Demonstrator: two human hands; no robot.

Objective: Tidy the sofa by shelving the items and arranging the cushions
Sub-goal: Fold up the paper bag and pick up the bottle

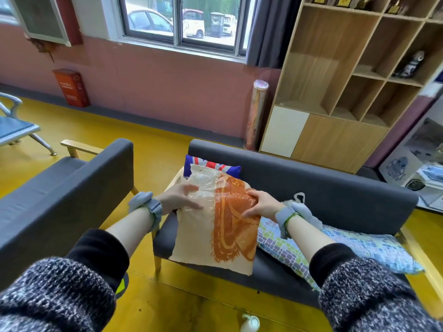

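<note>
Orange-printed cream cushion (215,226) sits tilted on the grey sofa (311,188), its near edge hanging over the seat front. Left hand (178,196) lies flat on its left side, fingers straight and spread, pressing a clear plastic bag (203,183) onto the cushion top. Right hand (260,203) curls its fingers over the cushion's right edge, gripping it. Behind, a flag-patterned cushion (211,166) leans against the backrest. To the right, a blue-green mosaic cushion (359,245) lies flat on the seat. Wooden shelf unit (347,92) stands far right, beyond the sofa.
</note>
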